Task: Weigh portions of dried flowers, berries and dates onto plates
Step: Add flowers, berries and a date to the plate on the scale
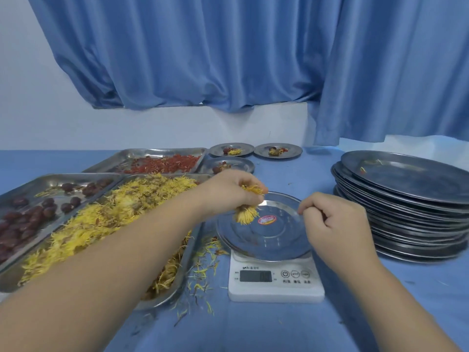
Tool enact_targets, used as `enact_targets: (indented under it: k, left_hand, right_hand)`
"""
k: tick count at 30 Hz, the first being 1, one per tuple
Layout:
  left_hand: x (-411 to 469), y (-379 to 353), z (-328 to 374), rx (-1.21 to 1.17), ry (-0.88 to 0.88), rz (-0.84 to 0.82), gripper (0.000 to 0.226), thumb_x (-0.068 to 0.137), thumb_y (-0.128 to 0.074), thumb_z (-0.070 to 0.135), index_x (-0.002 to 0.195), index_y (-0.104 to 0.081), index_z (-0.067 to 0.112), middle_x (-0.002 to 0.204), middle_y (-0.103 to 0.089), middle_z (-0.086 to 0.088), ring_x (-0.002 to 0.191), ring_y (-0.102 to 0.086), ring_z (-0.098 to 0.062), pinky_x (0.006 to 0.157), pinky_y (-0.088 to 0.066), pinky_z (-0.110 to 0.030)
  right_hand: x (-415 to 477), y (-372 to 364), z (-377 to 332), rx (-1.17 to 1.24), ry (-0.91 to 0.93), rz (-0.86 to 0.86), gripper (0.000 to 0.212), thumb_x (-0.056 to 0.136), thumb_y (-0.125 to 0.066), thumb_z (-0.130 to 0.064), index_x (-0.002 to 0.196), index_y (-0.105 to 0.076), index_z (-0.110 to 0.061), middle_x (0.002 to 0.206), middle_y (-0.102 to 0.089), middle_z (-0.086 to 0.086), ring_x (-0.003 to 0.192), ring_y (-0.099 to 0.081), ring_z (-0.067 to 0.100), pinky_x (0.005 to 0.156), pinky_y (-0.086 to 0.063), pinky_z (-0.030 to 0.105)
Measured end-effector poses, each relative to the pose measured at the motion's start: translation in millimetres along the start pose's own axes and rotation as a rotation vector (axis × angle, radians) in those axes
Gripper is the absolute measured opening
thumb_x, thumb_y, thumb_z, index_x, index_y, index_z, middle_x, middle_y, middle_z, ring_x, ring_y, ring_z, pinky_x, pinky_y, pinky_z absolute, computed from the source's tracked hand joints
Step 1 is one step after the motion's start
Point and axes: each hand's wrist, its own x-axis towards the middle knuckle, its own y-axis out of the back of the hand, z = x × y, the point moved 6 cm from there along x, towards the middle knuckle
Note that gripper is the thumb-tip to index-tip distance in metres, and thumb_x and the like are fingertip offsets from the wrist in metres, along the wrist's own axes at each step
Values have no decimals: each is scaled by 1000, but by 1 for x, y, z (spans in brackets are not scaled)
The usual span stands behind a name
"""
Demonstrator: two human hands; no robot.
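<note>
My left hand (228, 190) grips a clump of yellow dried flowers (245, 215) over the left rim of a steel plate (266, 240). That plate sits on a white digital scale (275, 280) and carries a red sticker. My right hand (335, 219) hovers over the plate's right rim with fingers curled and nothing visible in them. To the left lie a tray of yellow dried flowers (106, 219), a tray of dark dates (30, 212) and a tray of red berries (162, 163).
Three small filled plates (231, 149) stand behind the trays. A tall stack of steel plates (406, 199) fills the right side. Loose yellow petals (203, 270) lie scattered on the blue cloth left of the scale. A blue curtain hangs behind.
</note>
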Motion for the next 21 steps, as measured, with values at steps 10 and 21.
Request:
enact_targets:
  k: [10, 21]
  left_hand:
    - [21, -18, -6, 242, -25, 23, 17, 89, -62, 49, 98, -69, 36, 98, -67, 19, 87, -63, 0, 70, -46, -19]
    - [-20, 38, -19, 61, -63, 268, 23, 96, -50, 45, 101, -69, 33, 109, -68, 18, 93, -66, 2, 84, -52, -31]
  right_hand:
    - [1, -2, -7, 14, 34, -38, 20, 71, -43, -10, 60, -60, -13, 52, -52, -6, 53, -49, 18, 50, -44, 35]
    - [-13, -14, -33, 17, 128, -140, 23, 72, -41, -13, 62, -61, -14, 54, -53, -6, 53, -48, 16, 48, -44, 35]
